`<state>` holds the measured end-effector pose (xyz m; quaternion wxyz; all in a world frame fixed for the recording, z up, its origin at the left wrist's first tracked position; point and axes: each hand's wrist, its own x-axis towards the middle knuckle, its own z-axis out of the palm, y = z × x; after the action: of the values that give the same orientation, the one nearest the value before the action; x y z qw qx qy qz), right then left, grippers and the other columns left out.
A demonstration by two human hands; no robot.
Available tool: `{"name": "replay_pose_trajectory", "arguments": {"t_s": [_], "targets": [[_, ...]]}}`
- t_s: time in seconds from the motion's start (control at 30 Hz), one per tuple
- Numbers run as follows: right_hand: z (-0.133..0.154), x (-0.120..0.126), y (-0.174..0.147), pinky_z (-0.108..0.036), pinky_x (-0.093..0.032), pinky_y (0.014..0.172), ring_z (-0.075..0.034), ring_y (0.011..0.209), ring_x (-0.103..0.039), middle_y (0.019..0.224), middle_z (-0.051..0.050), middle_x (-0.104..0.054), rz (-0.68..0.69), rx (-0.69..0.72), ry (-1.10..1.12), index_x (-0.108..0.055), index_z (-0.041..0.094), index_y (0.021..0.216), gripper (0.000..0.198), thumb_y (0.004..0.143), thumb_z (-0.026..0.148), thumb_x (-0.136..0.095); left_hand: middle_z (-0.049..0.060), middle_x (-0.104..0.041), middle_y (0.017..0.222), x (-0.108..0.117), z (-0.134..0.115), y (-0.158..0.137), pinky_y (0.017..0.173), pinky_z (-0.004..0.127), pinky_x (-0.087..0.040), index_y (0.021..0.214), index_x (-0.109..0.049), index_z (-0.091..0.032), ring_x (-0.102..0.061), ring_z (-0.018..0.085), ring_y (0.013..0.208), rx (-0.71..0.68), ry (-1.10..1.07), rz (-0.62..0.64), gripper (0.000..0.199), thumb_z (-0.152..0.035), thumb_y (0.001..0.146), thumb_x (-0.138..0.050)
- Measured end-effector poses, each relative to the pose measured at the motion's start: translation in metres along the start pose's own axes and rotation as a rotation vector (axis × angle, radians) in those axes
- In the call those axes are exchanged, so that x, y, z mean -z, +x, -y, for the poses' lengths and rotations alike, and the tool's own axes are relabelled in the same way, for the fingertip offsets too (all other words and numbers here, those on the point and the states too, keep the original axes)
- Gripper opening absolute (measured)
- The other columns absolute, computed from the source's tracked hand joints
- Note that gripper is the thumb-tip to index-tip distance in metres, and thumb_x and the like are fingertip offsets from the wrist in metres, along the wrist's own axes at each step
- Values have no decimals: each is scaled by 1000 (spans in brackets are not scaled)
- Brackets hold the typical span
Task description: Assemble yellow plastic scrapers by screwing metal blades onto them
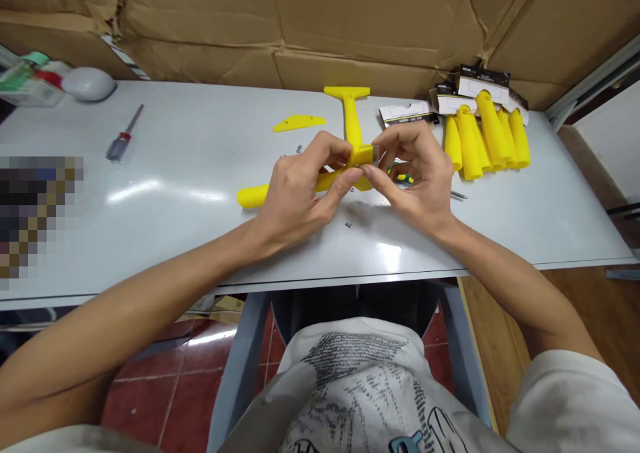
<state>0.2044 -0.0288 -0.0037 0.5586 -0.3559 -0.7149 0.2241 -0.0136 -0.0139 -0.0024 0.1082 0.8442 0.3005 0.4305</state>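
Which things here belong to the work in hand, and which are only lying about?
Likely in the job:
yellow tool in left hand
metallic blade at right hand
small loose screws
flat yellow piece
T-shaped yellow piece
partly hidden screwdriver

Apparently lying about:
left-side screwdriver
rounded white object
carded yellow handles at right

Looks like a small assembly workshop. Shows a pale worktable (185,140) across mid-frame, screwdriver (119,146) at left, loose screws (349,225) near centre, matching yellow handles (469,148) bunched with printed packaging (484,84) at upper right, cardboard sheeting (200,13) along the top.
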Motion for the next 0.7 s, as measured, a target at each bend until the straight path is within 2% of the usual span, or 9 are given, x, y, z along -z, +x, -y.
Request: {"name": "replay_pose_trajectory", "arguments": {"t_s": [0.13,0.2,0.27,0.37,0.43,0.5,0.57,0.63,0.7], "targets": [[6,29,15,-33,-61,65,-19,86,-75,114,-6,-80,196,1,-153,-71,26,121,43,108,67,-68,2,-81,107,-3,17,2,76,35,-67,130,-62,-29,-83,19,93,-52,89,-35,31,-56,125,-48],[13,57,27,-36,-61,70,-21,87,-76,111,-6,-82,292,-41,-353,-74,27,121,34,107,58,-71,2,-82,105,-3,24,1,70,34,-62,130,-60,-28,-82,18,86,-127,173,-89,28,-52,126,-45],[18,84,37,-43,-58,79,-22,77,-71,96,-6,-82,356,-17,-630,-77,25,114,23,104,45,-73,3,-83,100,-3,30,-1,64,35,-56,130,-62,-26,-79,19,76,-217,282,-97,26,-45,125,-44],[15,107,43,-44,-54,82,-26,83,-72,97,-8,-83,639,-133,-945,-79,23,136,39,103,45,-76,6,-83,96,-5,36,-2,68,38,-57,127,-67,-25,-76,22,74,-288,345,-44,28,-40,124,-44],[8,110,43,-40,-52,78,-28,85,-73,97,-7,-83,810,-227,-1021,-73,26,153,55,102,45,-78,8,-82,100,-8,40,0,74,40,-60,127,-66,-25,-76,24,80,-348,306,-28,25,-37,124,-44],[4,109,43,-38,-51,75,-27,81,-72,91,-5,-81,886,-264,-1001,-68,29,162,64,100,40,-77,9,-80,105,-12,44,5,76,41,-60,129,-62,-25,-76,26,84,-461,301,-21,18,-32,122,-47],[5,111,42,-41,-56,79,-27,80,-72,91,-5,-80,853,-273,-914,-63,30,168,69,100,36,-73,9,-78,106,-16,48,12,75,42,-62,129,-60,-24,-76,27,87,-564,363,24,16,-27,121,-46],[12,118,43,-47,-62,88,-27,81,-72,94,-6,-79,643,-249,-776,-60,29,171,74,100,40,-74,9,-75,106,-21,52,20,77,46,-65,124,-61,-25,-76,28,89,-616,419,90,17,-26,121,-44],[19,127,45,-50,-65,100,-31,102,-75,124,-9,-81,404,-243,-551,-38,34,184,88,104,52,-71,8,-73,103,-25,57,26,79,49,-67,119,-62,-25,-76,27,89,-647,459,157,21,-25,121,-41]]}}
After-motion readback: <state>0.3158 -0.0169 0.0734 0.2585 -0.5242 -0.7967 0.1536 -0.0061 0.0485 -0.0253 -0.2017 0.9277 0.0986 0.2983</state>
